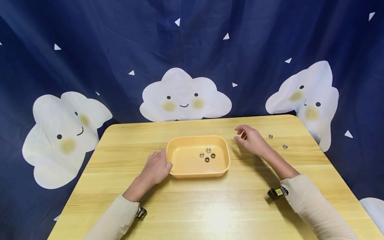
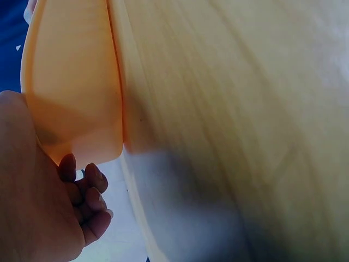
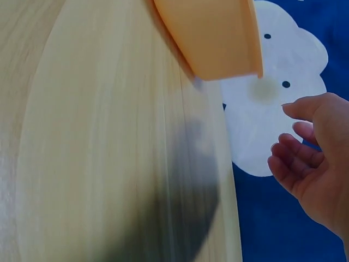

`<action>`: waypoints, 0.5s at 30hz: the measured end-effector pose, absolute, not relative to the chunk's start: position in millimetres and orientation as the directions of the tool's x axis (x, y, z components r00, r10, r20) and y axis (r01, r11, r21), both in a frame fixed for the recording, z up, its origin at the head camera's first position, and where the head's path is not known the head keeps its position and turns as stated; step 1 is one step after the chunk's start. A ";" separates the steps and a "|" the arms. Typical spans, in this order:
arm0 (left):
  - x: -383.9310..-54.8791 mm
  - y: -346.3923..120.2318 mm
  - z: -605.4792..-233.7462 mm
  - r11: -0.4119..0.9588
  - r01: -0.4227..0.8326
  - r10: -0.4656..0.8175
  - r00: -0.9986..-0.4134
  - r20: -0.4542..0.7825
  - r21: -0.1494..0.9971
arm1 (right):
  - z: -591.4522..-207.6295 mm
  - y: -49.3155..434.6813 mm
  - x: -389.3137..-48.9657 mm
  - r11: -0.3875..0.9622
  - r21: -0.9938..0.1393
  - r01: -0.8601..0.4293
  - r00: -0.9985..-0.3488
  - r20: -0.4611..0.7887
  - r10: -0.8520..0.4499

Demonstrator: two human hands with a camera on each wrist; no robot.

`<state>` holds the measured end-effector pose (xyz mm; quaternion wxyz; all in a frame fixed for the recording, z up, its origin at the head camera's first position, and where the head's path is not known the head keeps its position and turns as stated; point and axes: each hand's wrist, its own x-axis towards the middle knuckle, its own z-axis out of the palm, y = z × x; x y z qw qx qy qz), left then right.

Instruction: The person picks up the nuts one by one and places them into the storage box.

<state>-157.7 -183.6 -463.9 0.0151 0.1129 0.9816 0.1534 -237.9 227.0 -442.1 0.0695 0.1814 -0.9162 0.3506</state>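
An orange-yellow plastic tray (image 1: 186,174) sits on the table, with several metal hex nuts (image 1: 208,150) in its right half, some silver and some dark. My left hand (image 1: 157,165) grips the tray's left end, thumb at the rim; in the left wrist view its fingers (image 2: 94,203) curl against the outside of that end. To the right of the tray, my right hand (image 1: 251,140) hovers above the table with loosely bent fingers. Nothing shows between those fingers (image 3: 292,158) in the right wrist view.
Two loose nuts, one silver (image 1: 271,136) and one nearer the right edge (image 1: 285,146), lie on the wooden table (image 1: 192,203) beyond my right hand. Behind the table hangs a dark blue curtain (image 1: 204,50) with white cloud prints.
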 end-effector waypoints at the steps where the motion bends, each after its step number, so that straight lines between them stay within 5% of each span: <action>1: -157.6 -183.6 -463.7 0.927 0.217 0.226 -0.974 0.004 0.307 | -442.6 228.7 -238.0 0.690 -0.619 -0.375 -0.927 0.252 -0.277; 15: -157.7 -183.7 -464.9 0.927 0.218 0.225 -0.974 0.013 0.304 | -451.8 248.3 -243.9 0.718 -0.633 -0.291 -0.957 0.202 -0.210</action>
